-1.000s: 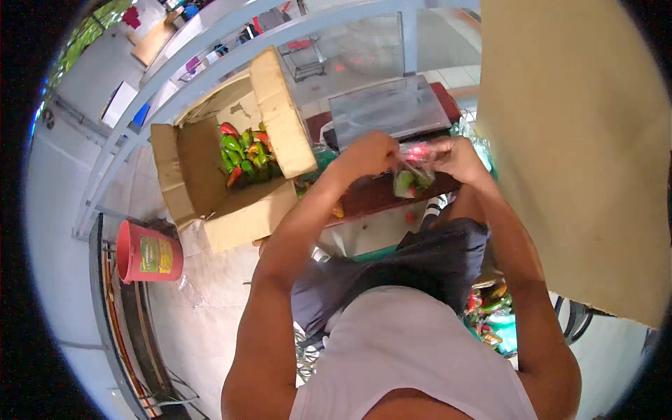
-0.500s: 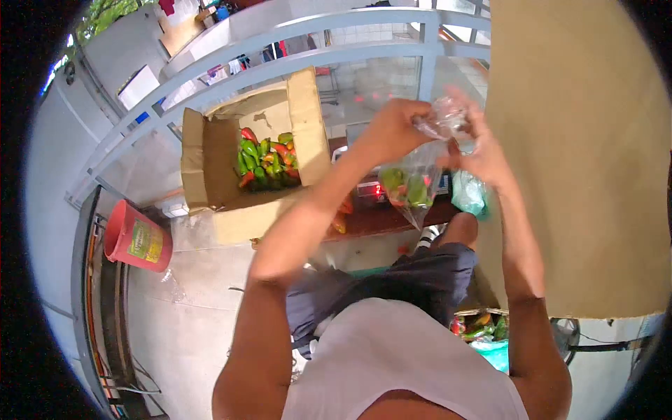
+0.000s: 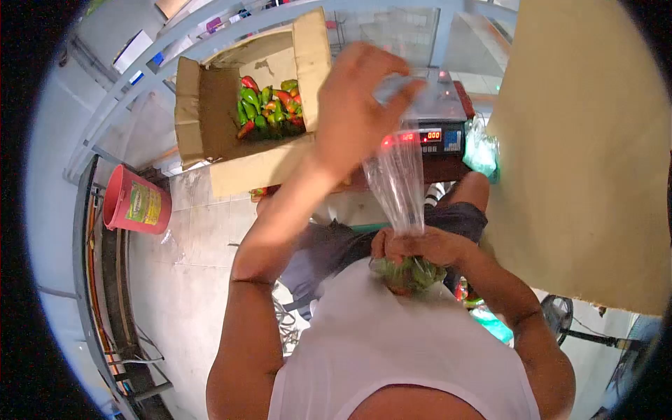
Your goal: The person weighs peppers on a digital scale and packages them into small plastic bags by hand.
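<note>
My right hand (image 3: 427,245) is closed around the neck of a clear plastic bag (image 3: 399,175), close to my chest. Green peppers (image 3: 413,275) bulge in the bag below that grip. Higher up, my left hand (image 3: 371,98) curls at the bag's upper end, and the plastic stretches up between the two hands. Motion blurs its fingertips. Behind the bag stands a digital scale (image 3: 451,138) with lit red digits and a flat metal plate. An open cardboard box (image 3: 192,112) to the left holds red and green peppers (image 3: 269,108).
A red bucket (image 3: 136,203) stands on the floor at the left. Tall cardboard (image 3: 581,161) rises at the right. A greenish plastic bag (image 3: 481,150) lies beside the scale. Metal railings (image 3: 273,29) cross behind. More bagged peppers (image 3: 467,294) are low at the right.
The bag of peppers has come down and toward my chest. My right hand has moved down and now grips its neck, while my left hand has risen. The scale is more exposed.
</note>
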### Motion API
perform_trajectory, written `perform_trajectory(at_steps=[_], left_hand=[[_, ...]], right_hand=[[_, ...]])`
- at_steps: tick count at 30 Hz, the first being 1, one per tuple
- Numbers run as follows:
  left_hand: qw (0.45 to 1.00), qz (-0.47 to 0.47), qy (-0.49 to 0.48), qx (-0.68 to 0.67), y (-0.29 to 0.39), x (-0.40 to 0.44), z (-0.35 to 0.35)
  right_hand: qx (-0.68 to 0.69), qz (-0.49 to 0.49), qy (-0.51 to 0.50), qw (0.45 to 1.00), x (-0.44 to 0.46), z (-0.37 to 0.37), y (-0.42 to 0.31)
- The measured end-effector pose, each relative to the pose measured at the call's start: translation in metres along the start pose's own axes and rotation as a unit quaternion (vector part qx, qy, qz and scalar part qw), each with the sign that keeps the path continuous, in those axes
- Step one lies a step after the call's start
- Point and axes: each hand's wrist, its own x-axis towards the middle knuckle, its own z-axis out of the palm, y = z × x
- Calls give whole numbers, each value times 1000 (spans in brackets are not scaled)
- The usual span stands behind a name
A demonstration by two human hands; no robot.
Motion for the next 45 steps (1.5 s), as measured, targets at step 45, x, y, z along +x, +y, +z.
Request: perform_trajectory(at_steps=[45], left_hand=[[905, -297, -205, -225, -5, -93, -21]], right_hand=[[-63, -180, 378, 906, 4, -58, -72]])
